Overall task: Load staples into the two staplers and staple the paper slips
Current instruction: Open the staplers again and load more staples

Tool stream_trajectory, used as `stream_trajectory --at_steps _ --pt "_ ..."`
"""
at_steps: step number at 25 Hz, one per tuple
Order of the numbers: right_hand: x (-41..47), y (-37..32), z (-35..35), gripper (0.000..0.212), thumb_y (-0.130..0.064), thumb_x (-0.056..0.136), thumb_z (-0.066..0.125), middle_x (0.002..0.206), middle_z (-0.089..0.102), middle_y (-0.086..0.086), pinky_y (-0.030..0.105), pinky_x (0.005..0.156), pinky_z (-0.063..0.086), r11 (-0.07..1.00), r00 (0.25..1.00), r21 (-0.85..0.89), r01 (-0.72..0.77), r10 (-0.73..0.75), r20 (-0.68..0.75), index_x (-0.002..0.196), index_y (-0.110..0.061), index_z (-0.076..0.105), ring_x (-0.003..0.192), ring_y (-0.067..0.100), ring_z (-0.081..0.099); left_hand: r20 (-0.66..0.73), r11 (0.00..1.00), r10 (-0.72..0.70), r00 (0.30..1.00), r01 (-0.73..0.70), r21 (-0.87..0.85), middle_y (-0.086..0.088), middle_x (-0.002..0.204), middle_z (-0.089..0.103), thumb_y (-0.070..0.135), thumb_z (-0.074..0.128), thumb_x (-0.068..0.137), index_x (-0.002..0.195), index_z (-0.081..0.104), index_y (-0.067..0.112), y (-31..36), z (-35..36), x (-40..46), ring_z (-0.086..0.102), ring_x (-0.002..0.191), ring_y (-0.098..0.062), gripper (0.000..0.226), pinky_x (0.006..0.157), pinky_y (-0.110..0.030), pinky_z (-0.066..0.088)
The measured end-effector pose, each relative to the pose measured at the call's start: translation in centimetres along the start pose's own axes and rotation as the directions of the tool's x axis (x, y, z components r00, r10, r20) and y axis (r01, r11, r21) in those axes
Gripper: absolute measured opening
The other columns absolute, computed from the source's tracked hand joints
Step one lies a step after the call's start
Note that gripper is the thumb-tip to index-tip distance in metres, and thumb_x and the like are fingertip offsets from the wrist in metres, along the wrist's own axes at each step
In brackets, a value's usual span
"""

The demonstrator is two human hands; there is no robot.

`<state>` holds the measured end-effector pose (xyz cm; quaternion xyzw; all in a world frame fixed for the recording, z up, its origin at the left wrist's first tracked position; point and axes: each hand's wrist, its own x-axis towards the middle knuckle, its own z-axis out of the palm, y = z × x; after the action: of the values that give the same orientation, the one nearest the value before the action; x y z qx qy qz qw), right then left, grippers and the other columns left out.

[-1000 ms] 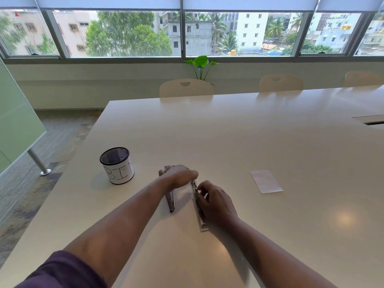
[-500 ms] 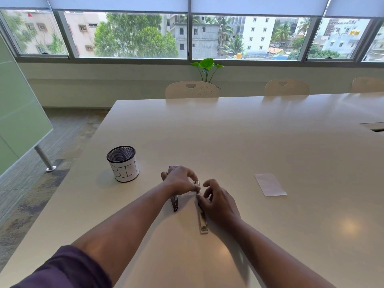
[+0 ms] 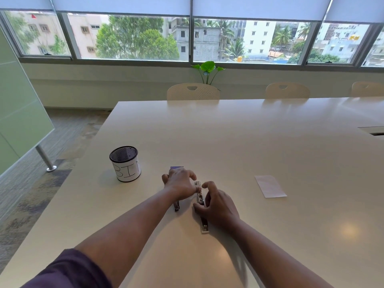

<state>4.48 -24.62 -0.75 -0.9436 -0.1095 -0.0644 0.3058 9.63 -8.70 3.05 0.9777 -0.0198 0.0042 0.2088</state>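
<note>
Both hands hold their posts over the two staplers; across the last second the only real change is small finger work. The left hand [image 3: 180,187] sits a touch further toward the window than a second ago, fingers curled down over the far end of the dark stapler [image 3: 176,206], whose near tip pokes out below the palm. Its thumb side touches the far part of the opened chrome stapler [image 3: 201,201].

The right hand [image 3: 216,204] has lifted its fingers off the chrome stapler's far end: a second ago they were tucked against it, now they arch over the exposed metal channel, thumb at the rail's near side. Whether it pinches a staple strip I cannot tell, too small. It does not look clamped on the stapler body.

Chrome stapler lies flat on the pale glossy worktop [image 3: 270,142], opened out long, near end just below the right wrist. The small blue-topped box [image 3: 176,167], likely staples, sits just beyond the left knuckles.

Judgement: loading step on the chrome stapler is in progress, strip being seated or about to be. Nothing stapled yet. The white paper slip [image 3: 270,186] lies well apart to the right, untouched. The black mesh cup labelled "BIN" [image 3: 125,163] stands to the left.
</note>
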Motion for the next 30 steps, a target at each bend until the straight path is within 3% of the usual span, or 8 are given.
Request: stream_trajectory --at_steps 6,10,17,19,21,25,27,30 --pt "0.0 -1.4 0.1 0.041 -0.067 0.075 0.041 0.080 0.065 0.000 0.033 0.051 0.032 0.957 0.990 -0.259 -0.129 0.140 0.026 0.076 -0.026 0.044 0.070 0.028 0.058 -0.024 0.998 -0.056 0.998 0.057 0.037 0.003 0.128 0.062 0.069 0.070 0.070 0.120 0.066 0.027 -0.5 0.1 -0.2 0.041 0.122 -0.027 0.065 0.083 -0.037 0.027" --pt "-0.1 -1.6 0.0 0.038 -0.058 0.078 0.040 0.086 0.070 0.006 0.034 0.056 0.036 0.952 0.988 -0.280 -0.124 0.144 0.054 0.070 -0.022 0.050 0.081 0.034 0.065 -0.031 0.997 -0.066 0.997 0.067 0.031 0.001 0.130 0.060 0.072 0.069 0.070 0.124 0.064 0.025 -0.9 0.1 -0.8 0.042 0.122 -0.027 0.072 0.088 -0.037 0.034" --pt "-0.6 -2.9 -1.8 0.038 -0.053 0.073 0.045 0.056 0.048 -0.003 0.031 0.045 0.026 0.974 0.989 -0.187 -0.131 0.114 -0.099 0.060 -0.017 0.045 0.058 0.028 0.053 -0.142 0.939 -0.041 0.989 -0.011 -0.344 -0.001 0.127 0.067 0.049 0.073 0.086 0.128 0.063 0.021 -0.7 -1.3 -1.8 0.061 0.117 -0.021 0.051 0.102 -0.039 0.048" --pt "-0.5 -3.6 -2.8 0.041 -0.055 0.075 0.047 0.056 0.049 -0.003 0.029 0.045 0.025 0.981 0.981 -0.154 -0.116 0.089 -0.172 0.059 -0.018 0.044 0.055 0.024 0.051 -0.033 0.776 -0.088 0.996 0.048 -0.629 -0.005 0.121 0.069 0.035 0.072 0.091 0.134 0.057 0.014 -0.4 -2.4 -2.0 0.066 0.107 -0.019 0.050 0.096 -0.038 0.055" --pt "-0.2 -4.3 -3.6 0.044 -0.058 0.077 0.049 0.056 0.050 -0.005 0.028 0.045 0.024 0.986 0.974 -0.138 -0.095 0.064 -0.217 0.058 -0.019 0.043 0.052 0.018 0.048 0.155 0.479 -0.085 0.984 0.177 -0.859 -0.009 0.113 0.070 0.020 0.069 0.096 0.138 0.051 0.007 0.1 -3.6 -2.3 0.069 0.095 -0.020 0.048 0.083 -0.034 0.060" --pt "0.1 -5.6 -4.3 0.045 -0.060 0.080 0.055 0.054 0.054 -0.004 0.031 0.049 0.034 0.997 0.984 -0.059 -0.051 0.040 -0.175 0.059 -0.021 0.047 0.053 0.016 0.051 0.272 0.096 -0.002 0.962 0.271 -0.958 -0.018 0.108 0.077 0.004 0.062 0.098 0.124 0.056 0.001 0.1 -4.8 -3.0 0.074 0.085 -0.026 0.026 0.072 -0.035 0.063" --pt "0.0 -5.6 -4.7 0.037 -0.053 0.080 0.067 0.060 0.066 0.004 0.031 0.053 0.041 0.947 0.997 0.315 -0.068 0.073 -0.002 0.067 -0.020 0.057 0.051 0.012 0.053 0.236 -0.021 -0.028 0.971 0.236 -0.972 -0.018 0.100 0.077 0.002 0.062 0.097 0.121 0.057 0.001 -0.4 -5.1 -3.1 0.076 0.081 -0.027 0.024 0.067 -0.036 0.063" --pt "-0.7 -5.3 -5.3 0.033 -0.037 0.079 0.079 0.079 0.072 0.016 0.027 0.051 0.041 0.599 0.957 0.758 -0.256 0.049 0.285 0.098 -0.014 0.063 0.056 0.017 0.058 0.180 -0.131 -0.082 0.980 0.168 -0.977 -0.020 0.100 0.077 0.002 0.065 0.094 0.125 0.057 0.000 -1.5 -5.4 -3.0 0.077 0.082 -0.028 0.032 0.067 -0.035 0.063"
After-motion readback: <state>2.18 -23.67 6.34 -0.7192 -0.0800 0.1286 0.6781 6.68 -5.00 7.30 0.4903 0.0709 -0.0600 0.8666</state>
